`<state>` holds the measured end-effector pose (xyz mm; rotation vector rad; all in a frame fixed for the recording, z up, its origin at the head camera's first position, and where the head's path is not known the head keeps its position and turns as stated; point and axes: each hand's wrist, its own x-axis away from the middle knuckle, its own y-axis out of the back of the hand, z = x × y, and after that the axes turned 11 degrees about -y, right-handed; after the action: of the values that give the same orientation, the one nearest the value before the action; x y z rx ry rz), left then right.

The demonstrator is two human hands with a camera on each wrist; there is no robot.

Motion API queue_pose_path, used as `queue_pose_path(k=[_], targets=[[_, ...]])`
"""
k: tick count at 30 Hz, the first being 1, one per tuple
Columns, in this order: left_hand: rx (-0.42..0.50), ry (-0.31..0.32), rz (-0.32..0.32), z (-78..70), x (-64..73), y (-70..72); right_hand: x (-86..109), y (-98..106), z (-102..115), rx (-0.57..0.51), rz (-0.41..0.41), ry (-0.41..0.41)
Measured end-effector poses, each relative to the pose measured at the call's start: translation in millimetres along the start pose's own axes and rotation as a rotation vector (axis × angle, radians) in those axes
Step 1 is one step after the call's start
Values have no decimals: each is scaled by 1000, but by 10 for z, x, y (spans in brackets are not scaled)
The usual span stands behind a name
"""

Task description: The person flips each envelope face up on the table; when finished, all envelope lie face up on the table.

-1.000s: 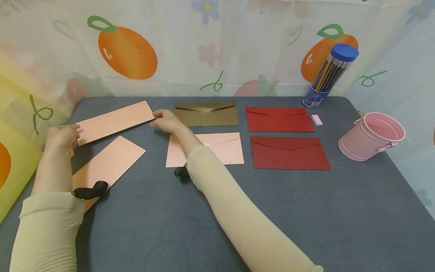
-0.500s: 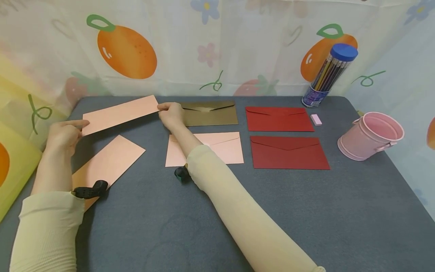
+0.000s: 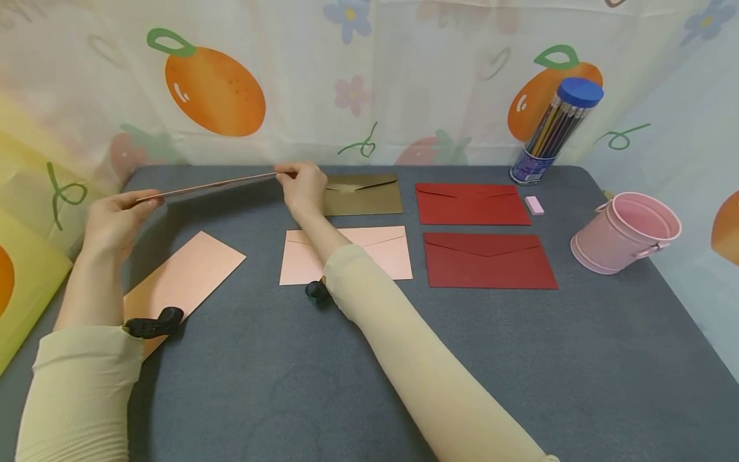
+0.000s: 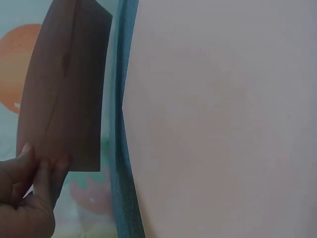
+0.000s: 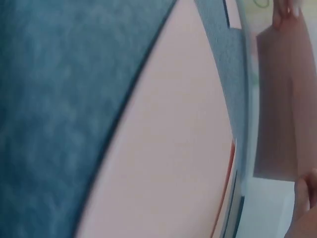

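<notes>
A peach-pink envelope (image 3: 213, 185) is raised off the table at the back left and appears almost edge-on in the head view. My left hand (image 3: 112, 224) pinches its left end between thumb and fingers; my right hand (image 3: 306, 192) pinches the right end. Both wrist views show the shaded flap side of this envelope (image 4: 69, 99). Below it, a second peach envelope (image 3: 190, 269) lies slanted on the table, partly hidden by my left forearm and its wrist camera. Under my right forearm lies a pale pink envelope (image 3: 375, 253), and my right hand overlaps an olive-gold envelope (image 3: 364, 196).
Two red envelopes, an upper one (image 3: 473, 204) and a lower one (image 3: 491, 260), lie right of centre. Beside them are a small pink eraser (image 3: 534, 205), a pencil tub with a blue lid (image 3: 554, 128) and a pink bucket (image 3: 626, 234). A printed curtain (image 3: 404, 64) hangs behind the table (image 3: 369, 372).
Both hands have lifted the peach envelope up and slightly right, tilting it from face-on to nearly edge-on. The other envelopes stay where they were.
</notes>
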<state>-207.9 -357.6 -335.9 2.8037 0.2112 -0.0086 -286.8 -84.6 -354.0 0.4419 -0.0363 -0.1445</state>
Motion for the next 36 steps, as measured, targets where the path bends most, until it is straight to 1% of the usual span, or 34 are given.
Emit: queue_pose_path(k=[3,5,6,7,10,12,13,16,18,21,23,27,29,31,33,34,36], targets=[[158,-56,-89,-16,0,-23,-6,39,4,14,-4,77],[237,-78,-133,-33,2,-29,-12,62,12,24,-7,108],[226,-91,-154,-44,7,-31,-16,72,17,30,-7,119],[237,-107,-173,-57,8,-34,-19,80,23,33,-4,125],[218,-155,-219,-106,4,-51,-27,105,43,38,14,124],[229,-187,-248,-143,-1,-72,-29,120,59,25,24,121],[246,-194,-258,-161,-5,-82,-31,126,67,12,26,120],[235,-198,-288,-213,-19,-115,-37,145,88,-39,19,122],[183,-178,-319,-245,-30,-137,-41,157,100,-76,10,120],[160,-148,-371,-274,-54,-172,-44,179,112,-121,4,103],[146,-126,-389,-274,-64,-184,-48,192,112,-146,11,87],[182,-79,-379,-241,-78,-186,-63,213,77,-211,62,40],[176,-50,-373,-228,-88,-186,-79,227,46,-254,121,9],[142,-4,-361,-225,-101,-179,-99,245,8,-283,195,-29],[103,62,-343,-226,-114,-156,-118,263,-29,-287,281,-68],[98,95,-336,-224,-122,-142,-125,275,-49,-283,329,-87],[75,161,-320,-218,-135,-105,-132,299,-87,-255,433,-131]])
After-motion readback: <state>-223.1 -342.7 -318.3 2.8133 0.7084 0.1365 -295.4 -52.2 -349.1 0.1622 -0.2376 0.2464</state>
